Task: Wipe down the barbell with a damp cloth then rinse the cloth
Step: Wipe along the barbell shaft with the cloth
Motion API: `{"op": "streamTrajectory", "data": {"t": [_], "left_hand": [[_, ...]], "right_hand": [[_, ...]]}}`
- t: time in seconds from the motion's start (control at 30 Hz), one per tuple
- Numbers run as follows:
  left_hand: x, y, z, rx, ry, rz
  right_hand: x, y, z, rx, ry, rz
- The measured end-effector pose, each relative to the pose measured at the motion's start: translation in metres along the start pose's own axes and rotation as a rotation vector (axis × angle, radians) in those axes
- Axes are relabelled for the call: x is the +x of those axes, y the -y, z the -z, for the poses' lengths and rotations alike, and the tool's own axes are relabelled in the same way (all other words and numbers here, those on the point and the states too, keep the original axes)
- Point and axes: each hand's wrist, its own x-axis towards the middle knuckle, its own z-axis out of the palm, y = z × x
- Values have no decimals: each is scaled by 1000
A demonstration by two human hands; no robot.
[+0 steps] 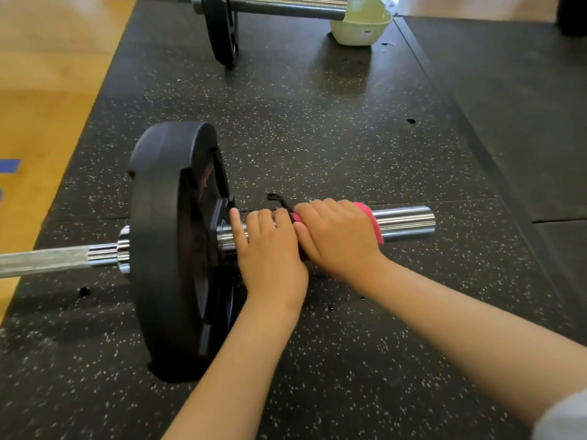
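2 hands on the barbell (403, 221) sleeve, dead centre: left hand (270, 249) curls over bare steel beside 1 black plate (158, 249), right hand (338, 238) grips 1 pink cloth (368, 214) wrapped there. 1 green tub (362, 28) at 1 o'clock.

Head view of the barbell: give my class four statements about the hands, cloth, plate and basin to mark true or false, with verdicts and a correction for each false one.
1. The right hand grips a pink cloth wrapped over the barbell sleeve. True.
2. The left hand lies flat on the floor mat. False: the left hand is on the barbell sleeve, fingers curled over it, beside the right hand.
3. A green basin stands on the floor mat by the end of the far barbell. True.
4. The near barbell carries no plate. False: a black plate sits on it, just left of the left hand.
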Motion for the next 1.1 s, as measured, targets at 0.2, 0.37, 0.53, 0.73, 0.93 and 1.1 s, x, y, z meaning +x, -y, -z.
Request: {"op": "streamTrajectory", "data": {"t": [0.2, 0.37, 0.53, 0.73, 0.93, 1.1], "left_hand": [[2, -25, -5, 39, 81, -160], [1, -28, -11, 87, 84, -158], [-9, -26, -17, 8, 1, -158], [-10, 2, -7, -86, -41, -52], [-9, -19, -2, 1, 74, -26], [-15, -26, -3, 107, 97, -52]], "right_hand": [[-37, -79, 23, -14, 41, -167], [-50, -88, 23, -28, -18, -271], [-35, -37, 15, 28, -50, -208], [-9, 15, -2, 26, -73, -75], [-11, -6, 8, 14, -11, -16], [-38, -60, 28, -6, 72, -134]]}}
